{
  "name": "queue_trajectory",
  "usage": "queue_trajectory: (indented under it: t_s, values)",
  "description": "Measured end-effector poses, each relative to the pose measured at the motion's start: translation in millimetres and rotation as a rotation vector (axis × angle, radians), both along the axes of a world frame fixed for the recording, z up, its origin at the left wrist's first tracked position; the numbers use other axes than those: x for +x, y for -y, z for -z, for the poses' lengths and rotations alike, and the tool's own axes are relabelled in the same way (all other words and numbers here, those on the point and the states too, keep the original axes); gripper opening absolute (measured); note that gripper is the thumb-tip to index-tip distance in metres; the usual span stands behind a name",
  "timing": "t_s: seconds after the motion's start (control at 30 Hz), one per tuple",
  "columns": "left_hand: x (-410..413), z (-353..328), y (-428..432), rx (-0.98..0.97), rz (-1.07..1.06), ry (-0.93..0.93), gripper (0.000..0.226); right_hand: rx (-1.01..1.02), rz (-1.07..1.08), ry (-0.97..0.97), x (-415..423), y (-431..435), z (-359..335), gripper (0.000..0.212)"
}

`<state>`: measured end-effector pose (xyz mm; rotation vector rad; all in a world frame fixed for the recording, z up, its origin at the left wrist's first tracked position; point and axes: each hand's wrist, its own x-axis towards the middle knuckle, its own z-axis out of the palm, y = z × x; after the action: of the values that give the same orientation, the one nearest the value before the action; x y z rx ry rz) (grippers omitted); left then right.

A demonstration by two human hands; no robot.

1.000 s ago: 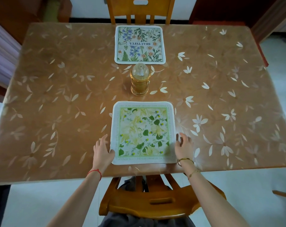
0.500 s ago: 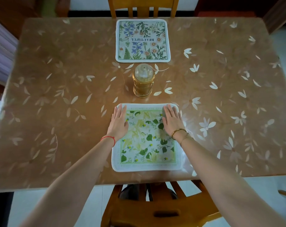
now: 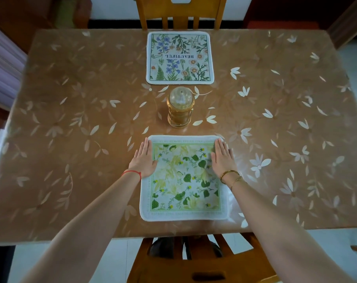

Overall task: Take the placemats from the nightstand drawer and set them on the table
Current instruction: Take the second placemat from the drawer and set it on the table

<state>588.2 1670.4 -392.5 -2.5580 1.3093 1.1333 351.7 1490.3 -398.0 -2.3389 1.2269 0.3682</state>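
Wooden table (image 3: 71, 119) under a clear flower-print cover: I see both hands flat, fingers straight, holding nothing. Left hand (image 3: 143, 160) presses the green-leaf placemat (image 3: 183, 180) at its left edge, right hand (image 3: 222, 158) w/ palm on its right side. Amber lantern (image 3: 180, 108) stands btwn it & the far placemat (image 3: 179, 58), which reads "BEAUTIFUL", upside down.

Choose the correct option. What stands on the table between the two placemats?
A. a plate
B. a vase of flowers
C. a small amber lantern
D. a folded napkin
C: a small amber lantern stands upright between the far placemat and the near placemat.
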Motion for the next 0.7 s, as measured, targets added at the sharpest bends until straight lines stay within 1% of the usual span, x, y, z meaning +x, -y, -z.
queue_trajectory:
  t_s: [0.07,0.13,0.17,0.23,0.33,0.4,0.5,0.57,0.7]
  values:
    - [-8,-2,-15,0.007,-0.015,-0.008,0.080,-0.005,0.053,-0.016,-5,-4,-2,0.057]
    - [-22,-2,-38,-0.046,-0.018,0.005,0.081,-0.002,0.115,-0.002,-15,-12,-5,0.057]
    - [-31,-1,-50,-0.084,-0.017,0.009,0.081,-0.023,0.111,0.010,-22,-19,-6,0.057]
    - [-52,-2,-72,-0.148,-0.015,0.009,0.083,-0.083,0.030,0.043,-39,-37,-7,0.058]
    - [-81,0,-97,-0.173,0.043,-0.008,0.092,-0.036,-0.044,0.061,-63,-73,-5,0.061]
    - [-94,0,-108,-0.138,0.087,-0.003,0.099,0.007,-0.043,0.005,-77,-96,-2,0.070]
    - [-107,-5,-118,-0.097,0.100,0.018,0.104,0.006,-0.051,-0.117,-91,-123,0,0.086]
    - [-114,-8,-123,-0.093,0.063,0.005,0.102,-0.007,-0.034,-0.158,-95,-135,-2,0.090]
    - [-121,-11,-133,-0.087,-0.023,-0.018,0.093,-0.024,0.022,-0.184,-97,-143,-8,0.088]
